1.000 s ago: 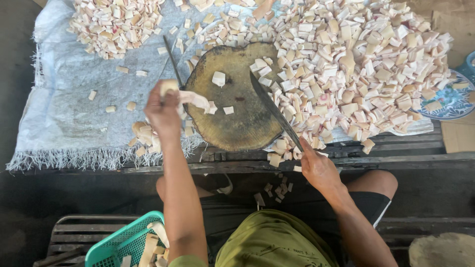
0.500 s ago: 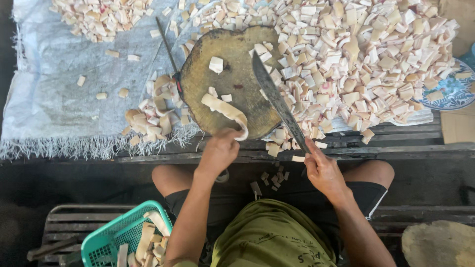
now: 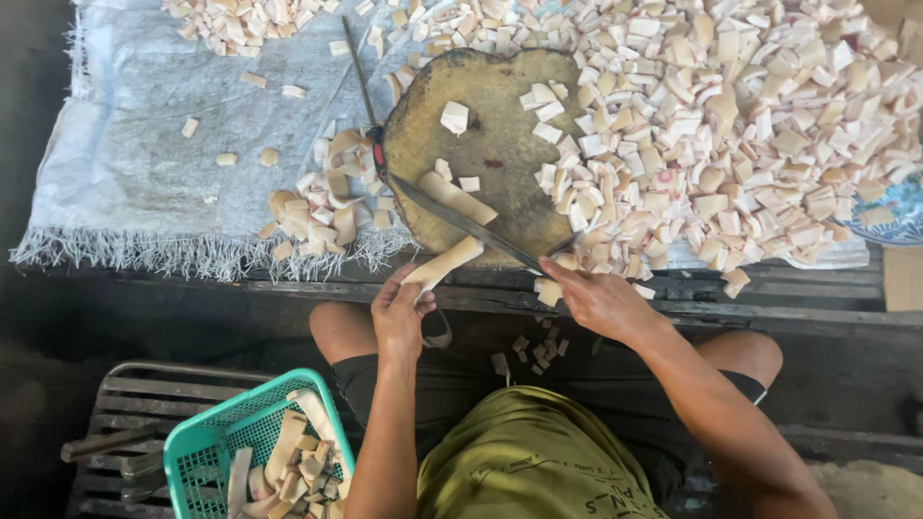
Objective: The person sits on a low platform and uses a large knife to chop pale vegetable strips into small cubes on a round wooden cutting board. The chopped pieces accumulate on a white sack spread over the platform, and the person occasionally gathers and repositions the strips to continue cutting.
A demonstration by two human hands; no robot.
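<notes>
My left hand [image 3: 401, 312] grips the near end of a long pale strip [image 3: 444, 265] that lies across the near edge of the round wooden chopping block [image 3: 500, 125]. My right hand [image 3: 601, 300] holds the handle of a long knife [image 3: 452, 219], whose blade lies flat across the strip and the block, pointing to the left. A few cut cubes [image 3: 454, 117] rest on the block. A big heap of pale cut pieces [image 3: 750, 135] lies right of the block, a smaller heap [image 3: 317, 207] on its left.
A grey woven sheet [image 3: 144, 163] with a fringed edge covers the low table. A second thin blade [image 3: 361, 67] lies left of the block. A turquoise plastic basket [image 3: 255, 447] with uncut strips stands by my left knee. A blue patterned plate [image 3: 899, 216] is at the far right.
My left hand came back from the left heap and pulled a strip toward the block's near edge. The knife swung down from upright until it lay flat across the strip.
</notes>
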